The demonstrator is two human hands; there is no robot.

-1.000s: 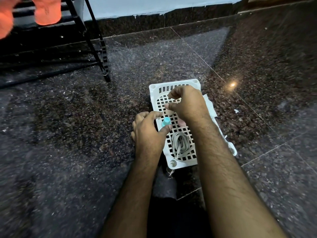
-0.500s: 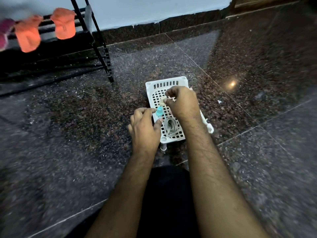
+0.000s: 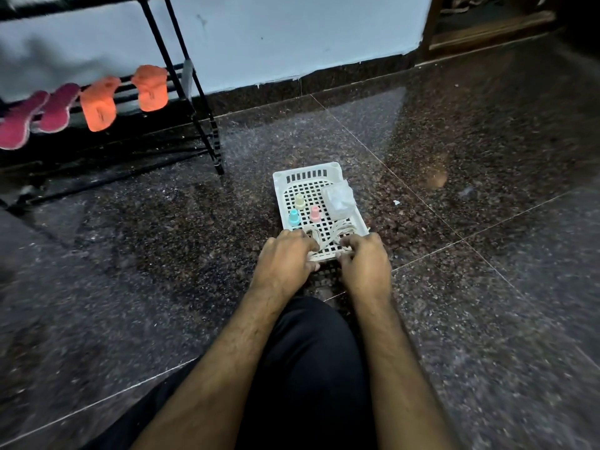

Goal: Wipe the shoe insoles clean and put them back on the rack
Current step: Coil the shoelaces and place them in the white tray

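Two orange insoles (image 3: 97,107) (image 3: 151,87) and two magenta insoles (image 3: 55,107) (image 3: 16,125) hang over a bar of the black metal rack (image 3: 207,131) at the upper left. A white perforated basket (image 3: 306,177) sits on the floor in front of me. It holds a yellow bottle (image 3: 299,200), a teal bottle (image 3: 294,217), a pink bottle (image 3: 314,213), a white wipe packet (image 3: 338,198) and white laces (image 3: 337,230). My left hand (image 3: 285,258) and my right hand (image 3: 365,261) grip the basket's near rim with curled fingers, one at each corner.
Dark speckled granite floor (image 3: 470,254) spreads all around. A pale wall with a dark skirting (image 3: 324,82) runs behind the rack. A wooden door frame (image 3: 487,30) is at the upper right. My black-clad knee (image 3: 311,352) lies between my forearms.
My hands have let go of the small bottles, which now stand in the basket, and have drawn back to its near rim. The view has tilted up, showing more of the rack.
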